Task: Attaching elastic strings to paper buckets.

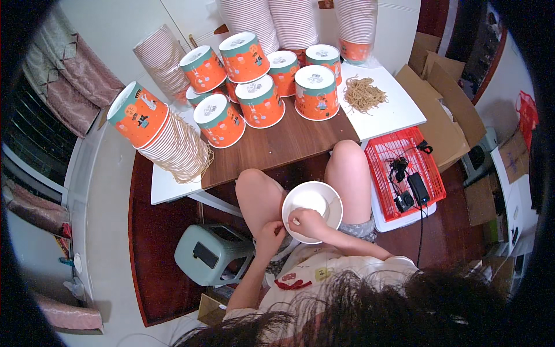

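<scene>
On the person's lap sits a white paper bowl (312, 209); the right hand (307, 223) pinches its near rim, the left hand (270, 232) curls closed just beside it, holding nothing visible. Beyond, on the wooden table (289, 141), stacked orange tubs (254, 87) lean and look liable to topple if the table were bumped.

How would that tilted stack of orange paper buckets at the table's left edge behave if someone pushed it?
The tilted stack of orange paper buckets already leans, so it would probably tip or roll. Being nested paper, it is likely light and slides easily. The string around it may keep it together.
</scene>
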`<state>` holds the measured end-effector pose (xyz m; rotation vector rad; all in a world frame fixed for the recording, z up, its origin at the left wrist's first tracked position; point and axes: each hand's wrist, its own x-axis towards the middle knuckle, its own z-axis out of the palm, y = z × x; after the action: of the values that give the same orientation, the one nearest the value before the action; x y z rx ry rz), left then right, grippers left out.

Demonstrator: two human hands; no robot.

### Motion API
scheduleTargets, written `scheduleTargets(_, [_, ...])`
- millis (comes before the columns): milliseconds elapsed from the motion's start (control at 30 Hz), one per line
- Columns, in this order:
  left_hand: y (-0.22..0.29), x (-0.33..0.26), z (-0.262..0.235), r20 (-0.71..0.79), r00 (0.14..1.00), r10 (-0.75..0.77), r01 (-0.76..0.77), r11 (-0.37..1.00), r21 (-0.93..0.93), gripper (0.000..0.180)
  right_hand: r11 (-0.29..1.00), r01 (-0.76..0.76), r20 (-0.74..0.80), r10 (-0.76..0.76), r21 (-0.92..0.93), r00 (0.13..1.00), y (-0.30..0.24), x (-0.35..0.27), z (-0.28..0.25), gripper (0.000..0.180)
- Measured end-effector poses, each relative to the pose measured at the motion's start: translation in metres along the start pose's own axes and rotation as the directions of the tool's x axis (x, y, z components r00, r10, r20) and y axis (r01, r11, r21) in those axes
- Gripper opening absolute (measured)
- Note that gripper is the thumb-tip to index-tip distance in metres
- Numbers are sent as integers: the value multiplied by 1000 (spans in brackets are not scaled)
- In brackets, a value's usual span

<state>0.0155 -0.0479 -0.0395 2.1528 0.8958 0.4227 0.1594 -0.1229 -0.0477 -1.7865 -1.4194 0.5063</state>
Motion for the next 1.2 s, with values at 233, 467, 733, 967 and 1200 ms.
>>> scheduleTargets(233, [4,-1,-2,15,999,-31,31,999,-26,19,1000,9,16,-9,-3,1000,1,-1,1,11])
scheduleTargets(467, [4,0,-1,-15,1000,-12,12,999,-45,18,999,33,13,-33,1,999,4,0,2,11])
scheduleTargets(733, [-9,2,6,-15,1000,-16,14,993,-116,18,999,36,20,-37,5,999,2,1,3,11])
scheduleTargets(967, [1,3,3,-31,998,57,-59,997,-46,14,995,78,78,-73,-62,994,7,4,1,12])
scheduleTargets(1200, [-4,-1,-4,-26,1000,15,-15,1000,-7,13,994,25,237,0,-104,971,0,5,-14,24])
